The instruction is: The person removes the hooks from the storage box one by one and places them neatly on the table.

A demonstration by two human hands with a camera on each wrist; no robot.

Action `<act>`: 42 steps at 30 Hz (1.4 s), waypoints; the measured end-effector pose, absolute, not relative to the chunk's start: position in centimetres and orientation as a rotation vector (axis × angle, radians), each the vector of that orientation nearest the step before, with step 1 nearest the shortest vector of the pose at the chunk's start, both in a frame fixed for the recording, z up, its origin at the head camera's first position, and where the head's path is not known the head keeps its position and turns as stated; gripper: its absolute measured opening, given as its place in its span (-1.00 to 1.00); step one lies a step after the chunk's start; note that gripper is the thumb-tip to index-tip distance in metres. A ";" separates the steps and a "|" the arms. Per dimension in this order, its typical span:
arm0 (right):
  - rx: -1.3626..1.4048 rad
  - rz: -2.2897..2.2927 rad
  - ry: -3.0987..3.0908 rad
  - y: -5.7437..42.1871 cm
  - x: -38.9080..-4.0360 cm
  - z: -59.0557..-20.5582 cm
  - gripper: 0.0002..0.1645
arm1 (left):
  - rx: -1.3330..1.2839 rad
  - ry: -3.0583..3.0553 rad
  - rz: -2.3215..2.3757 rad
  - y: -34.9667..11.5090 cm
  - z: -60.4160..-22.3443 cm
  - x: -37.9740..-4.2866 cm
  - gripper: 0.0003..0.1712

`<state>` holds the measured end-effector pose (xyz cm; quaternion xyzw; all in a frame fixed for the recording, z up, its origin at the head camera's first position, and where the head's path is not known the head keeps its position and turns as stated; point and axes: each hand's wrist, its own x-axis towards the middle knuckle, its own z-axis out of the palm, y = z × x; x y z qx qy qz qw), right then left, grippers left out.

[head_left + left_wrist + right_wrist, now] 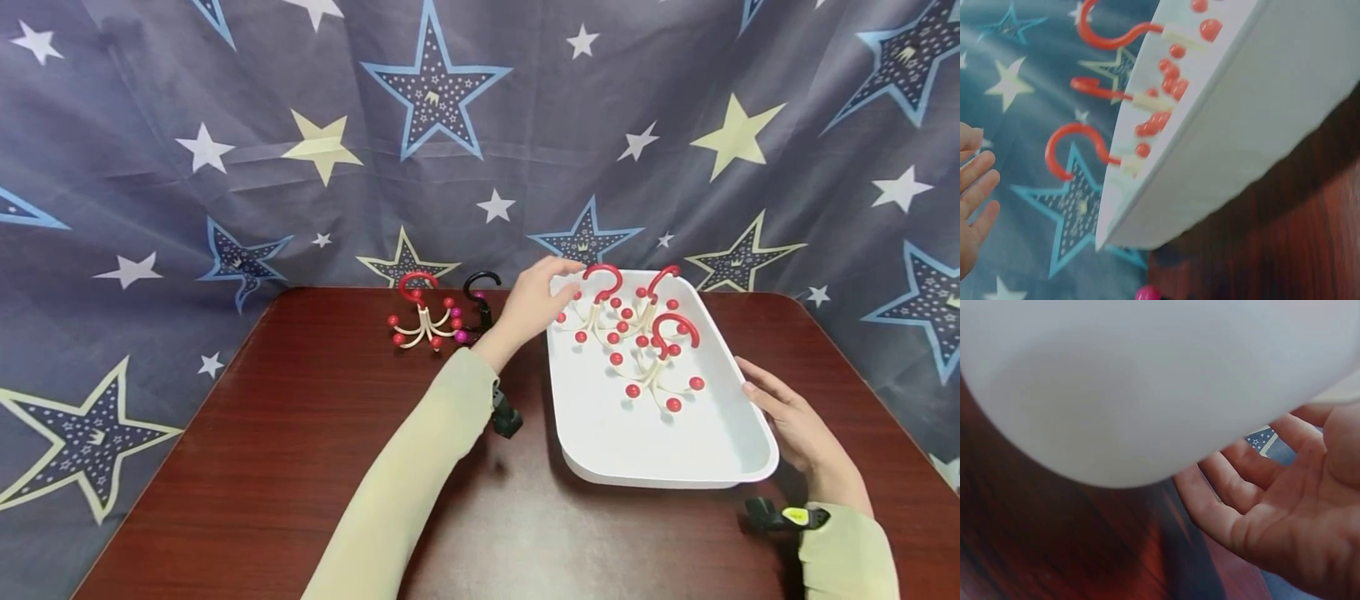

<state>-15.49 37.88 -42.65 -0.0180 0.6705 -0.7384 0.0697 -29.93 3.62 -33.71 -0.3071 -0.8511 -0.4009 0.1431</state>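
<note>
A white tray (667, 450) holds three cream multi-arm hook hangers (652, 379) with red hooks and red ball tips. My left hand (534, 298) hovers at the tray's far left corner, its thumb and fingers apart beside the leftmost hanger's red hook (1072, 134). In the left wrist view, nothing shows between those fingers. At the tray's right side, my right hand (795, 425) holds the edge, with the thumb at the rim. The right wrist view shows bent fingers (1229, 487) partly hidden behind the tray.
Left of the tray, another cream and red hanger (423, 321) stands on the dark red wooden table (315, 450). Beside it is a black hanger (483, 312) with pink ball tips, partly covered by the left forearm. A star-patterned cloth (300, 208) hangs behind the table.
</note>
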 end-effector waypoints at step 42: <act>-0.083 -2.236 2.003 37.7 -15.4 -42.7 -0.50 | -1.141 -2.916 -0.970 13.8 -34.0 -27.1 -0.51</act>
